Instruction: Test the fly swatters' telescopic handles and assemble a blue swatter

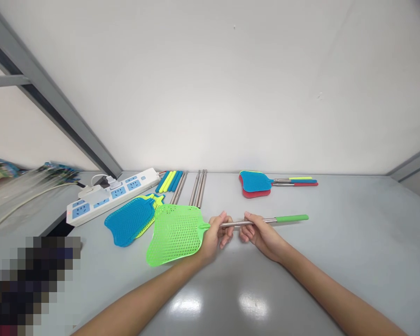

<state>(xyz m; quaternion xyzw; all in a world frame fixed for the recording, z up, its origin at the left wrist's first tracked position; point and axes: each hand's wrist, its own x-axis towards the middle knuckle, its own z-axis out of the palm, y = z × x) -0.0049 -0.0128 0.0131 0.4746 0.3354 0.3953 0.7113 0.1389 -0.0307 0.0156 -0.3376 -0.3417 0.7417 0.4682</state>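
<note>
A green fly swatter (177, 234) with a perforated head, a metal rod and a green grip lies across both my hands, above the grey table. My left hand (215, 235) is closed around the rod close to the swatter's head. Farther along the rod, my right hand (261, 232) pinches it between thumb and fingers, just short of the green grip (292, 218). Behind the green head lie loose blue swatter heads (129, 219) and yellow ones (147, 229), partly covered. Several metal rods (198, 189) and blue and yellow grips (171, 181) rest farther back.
A white power strip (112, 198) with plugs and a cable runs along the left. Swatters with blue and red heads (255, 182) lie stacked at the back right, against the white wall (238, 93). Plastic-wrapped items (38, 186) sit at far left, beyond the grey frame.
</note>
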